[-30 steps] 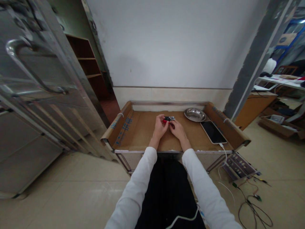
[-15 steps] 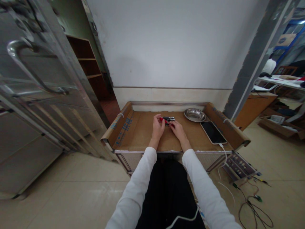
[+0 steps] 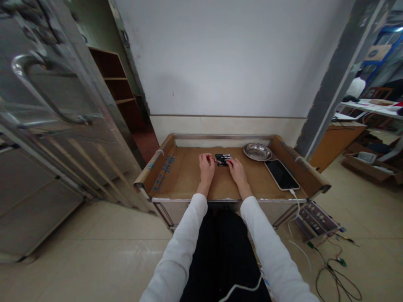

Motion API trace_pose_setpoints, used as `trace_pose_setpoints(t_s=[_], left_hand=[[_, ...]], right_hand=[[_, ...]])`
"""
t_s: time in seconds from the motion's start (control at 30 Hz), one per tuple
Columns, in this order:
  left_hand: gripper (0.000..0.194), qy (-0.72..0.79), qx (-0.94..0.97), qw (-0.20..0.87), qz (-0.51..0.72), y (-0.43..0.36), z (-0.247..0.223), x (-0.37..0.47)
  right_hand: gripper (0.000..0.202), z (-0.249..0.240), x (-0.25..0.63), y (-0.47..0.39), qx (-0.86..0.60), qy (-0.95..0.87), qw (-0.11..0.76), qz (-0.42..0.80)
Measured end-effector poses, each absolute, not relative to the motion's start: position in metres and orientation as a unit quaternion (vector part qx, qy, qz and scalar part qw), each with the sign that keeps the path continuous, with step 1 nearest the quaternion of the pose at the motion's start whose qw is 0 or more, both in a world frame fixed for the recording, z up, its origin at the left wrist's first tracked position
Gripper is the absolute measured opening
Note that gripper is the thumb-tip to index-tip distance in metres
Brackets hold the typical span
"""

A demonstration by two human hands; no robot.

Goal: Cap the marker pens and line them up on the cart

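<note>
The table [image 3: 189, 180] carries everything here, its brown lining rising along the left and right edges. The phone [image 3: 282, 174] lies at a slant by the right edge, close to the near right corner, with a white cable [image 3: 298, 206] running from its near end over the near edge. The bowl [image 3: 257, 152] sits at the far right corner, just beside the phone's far end. Neither has shifted.

What has changed is the gap between the hands. The left hand [image 3: 206, 171] has drawn off towards the left edge, while the right hand [image 3: 238, 173] has stayed almost where it was. That leaves more of the black rods [image 3: 223, 156] in sight between them, lying side by side around the middle of the table, a little nearer the far edge, lengthwise from left to right. The right fingertips are bent close together at the right ends of the nearer rods, seemingly touching; whether they grip one, I cannot tell.

Smallest is the red piece [image 3: 215, 160], at the left fingertips and just left of the rods. The left fingers are curled and appear to pinch it, though they hide most of its shape
</note>
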State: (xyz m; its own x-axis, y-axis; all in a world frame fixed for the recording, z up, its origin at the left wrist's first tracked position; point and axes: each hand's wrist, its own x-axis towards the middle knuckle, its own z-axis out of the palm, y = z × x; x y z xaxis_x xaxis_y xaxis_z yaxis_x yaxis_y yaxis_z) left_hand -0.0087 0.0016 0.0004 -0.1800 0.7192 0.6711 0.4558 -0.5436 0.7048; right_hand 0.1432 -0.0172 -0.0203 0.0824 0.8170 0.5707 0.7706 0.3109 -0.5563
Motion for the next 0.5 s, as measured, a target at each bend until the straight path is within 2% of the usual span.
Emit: trace_pose_setpoints(t_s=[0.1,0.33,0.5], left_hand=[[0.012,0.467,0.659,0.118,0.578,0.0018,0.0001,-0.009],[0.01,0.338,0.817,0.195,0.423,-0.0024,-0.0019,-0.0042],[0.008,0.339,0.842,0.168,0.385,-0.0026,-0.0024,-0.0049]], right_hand=[[0.032,-0.0187,0.1447,-0.0187,-0.613,-0.654,0.443,0.005],[0.038,-0.0161,0.1453,-0.0189,-0.628,-0.645,0.436,-0.001],[0.038,-0.0167,0.1458,-0.0188,-0.626,-0.64,0.444,-0.022]])
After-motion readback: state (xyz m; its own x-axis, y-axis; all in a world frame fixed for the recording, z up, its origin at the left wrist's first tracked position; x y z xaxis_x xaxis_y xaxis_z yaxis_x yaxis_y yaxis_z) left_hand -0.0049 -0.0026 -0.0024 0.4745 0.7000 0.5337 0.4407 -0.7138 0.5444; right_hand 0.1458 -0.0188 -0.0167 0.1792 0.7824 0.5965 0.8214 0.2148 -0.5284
